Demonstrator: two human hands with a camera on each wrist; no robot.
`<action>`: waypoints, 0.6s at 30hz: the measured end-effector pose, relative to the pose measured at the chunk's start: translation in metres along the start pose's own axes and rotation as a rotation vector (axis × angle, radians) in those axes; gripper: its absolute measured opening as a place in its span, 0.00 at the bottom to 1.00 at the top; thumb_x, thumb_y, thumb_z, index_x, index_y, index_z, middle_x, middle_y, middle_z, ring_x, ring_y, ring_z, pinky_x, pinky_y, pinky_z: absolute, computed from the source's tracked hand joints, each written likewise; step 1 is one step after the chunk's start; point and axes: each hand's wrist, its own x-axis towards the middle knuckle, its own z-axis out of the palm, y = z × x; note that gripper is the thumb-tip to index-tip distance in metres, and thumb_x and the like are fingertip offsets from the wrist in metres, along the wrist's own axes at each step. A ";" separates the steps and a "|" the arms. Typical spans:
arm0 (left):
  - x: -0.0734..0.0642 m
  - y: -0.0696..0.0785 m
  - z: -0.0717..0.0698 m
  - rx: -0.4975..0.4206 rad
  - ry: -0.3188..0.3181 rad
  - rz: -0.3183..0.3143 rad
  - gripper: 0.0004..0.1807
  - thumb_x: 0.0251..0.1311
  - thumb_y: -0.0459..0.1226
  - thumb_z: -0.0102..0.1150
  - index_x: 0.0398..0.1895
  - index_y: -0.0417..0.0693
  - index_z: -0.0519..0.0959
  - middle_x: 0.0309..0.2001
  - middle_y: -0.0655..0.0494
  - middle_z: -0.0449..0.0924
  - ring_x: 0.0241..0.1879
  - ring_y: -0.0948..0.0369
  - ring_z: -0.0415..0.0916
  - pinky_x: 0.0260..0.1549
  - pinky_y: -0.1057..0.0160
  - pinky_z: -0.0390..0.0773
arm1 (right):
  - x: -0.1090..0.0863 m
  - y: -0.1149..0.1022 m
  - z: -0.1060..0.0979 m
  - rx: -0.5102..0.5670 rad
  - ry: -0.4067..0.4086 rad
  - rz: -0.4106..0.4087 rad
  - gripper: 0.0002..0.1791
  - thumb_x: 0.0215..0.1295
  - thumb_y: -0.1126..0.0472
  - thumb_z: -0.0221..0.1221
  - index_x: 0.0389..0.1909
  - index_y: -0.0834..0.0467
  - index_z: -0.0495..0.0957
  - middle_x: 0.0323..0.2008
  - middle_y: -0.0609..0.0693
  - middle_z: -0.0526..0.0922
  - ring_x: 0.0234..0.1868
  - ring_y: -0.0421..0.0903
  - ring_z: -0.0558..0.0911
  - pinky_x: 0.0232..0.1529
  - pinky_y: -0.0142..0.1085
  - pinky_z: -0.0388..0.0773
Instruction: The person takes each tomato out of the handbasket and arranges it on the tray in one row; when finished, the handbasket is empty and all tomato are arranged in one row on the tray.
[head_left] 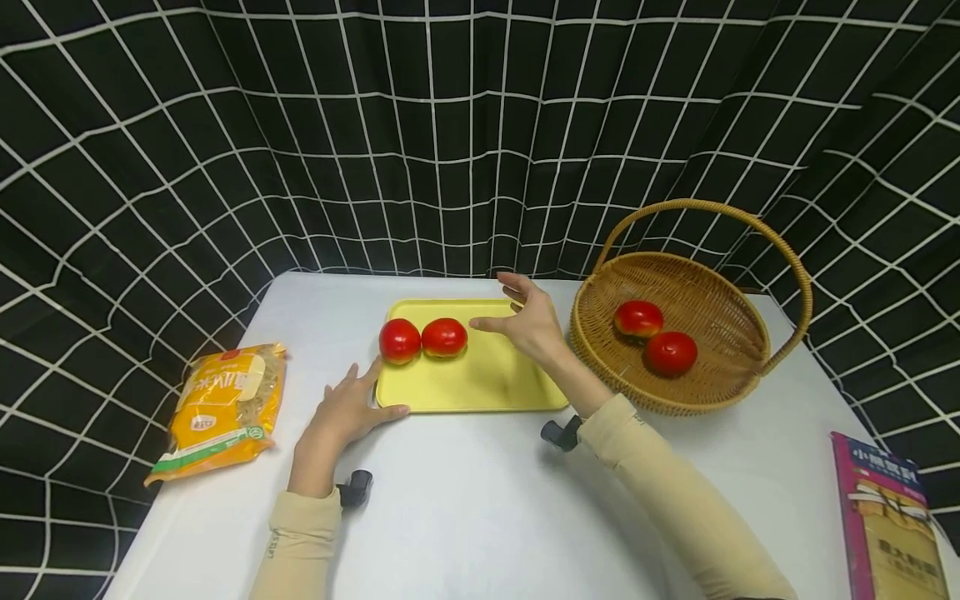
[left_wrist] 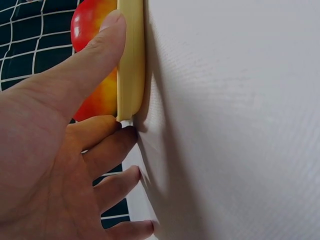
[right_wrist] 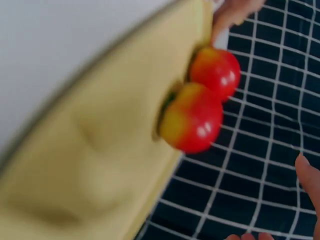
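Note:
A yellow tray (head_left: 480,387) lies on the white table. At its left end sit two round red-and-yellow fruits side by side, a left one (head_left: 400,341) and a right one (head_left: 445,337). My left hand (head_left: 348,408) is at the tray's front left corner, thumb along the front rim and fingers spread. In the left wrist view the thumb (left_wrist: 95,60) touches the rim. My right hand (head_left: 528,321) hovers over the tray's right half, fingers apart and holding nothing. The right wrist view shows the two fruits (right_wrist: 191,120) beyond the tray surface.
A wicker basket (head_left: 720,292) with a tall handle stands to the right, holding two more red fruits (head_left: 671,353). An orange food bag (head_left: 221,408) lies at the left. A purple-and-yellow packet (head_left: 888,517) is at the right edge. Black gridded cloth (head_left: 450,125) hangs behind.

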 end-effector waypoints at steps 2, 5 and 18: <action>0.000 0.001 0.000 -0.003 -0.004 -0.002 0.59 0.62 0.60 0.71 0.87 0.50 0.49 0.83 0.26 0.43 0.80 0.22 0.41 0.76 0.22 0.45 | -0.001 -0.004 -0.011 -0.005 0.012 -0.010 0.50 0.56 0.61 0.80 0.79 0.56 0.66 0.79 0.53 0.69 0.80 0.52 0.69 0.81 0.43 0.67; 0.000 0.001 0.000 0.000 -0.004 -0.003 0.59 0.61 0.60 0.71 0.87 0.50 0.50 0.83 0.25 0.43 0.79 0.20 0.41 0.74 0.20 0.46 | -0.003 -0.010 -0.028 -0.003 0.026 -0.030 0.51 0.57 0.61 0.79 0.80 0.57 0.64 0.80 0.53 0.68 0.81 0.53 0.68 0.82 0.43 0.65; 0.001 0.000 0.000 0.006 -0.002 0.009 0.60 0.60 0.61 0.71 0.87 0.49 0.49 0.83 0.25 0.43 0.79 0.20 0.41 0.74 0.20 0.46 | -0.026 -0.005 -0.112 -0.026 0.108 0.003 0.50 0.62 0.54 0.77 0.81 0.55 0.63 0.81 0.52 0.67 0.82 0.51 0.67 0.83 0.44 0.63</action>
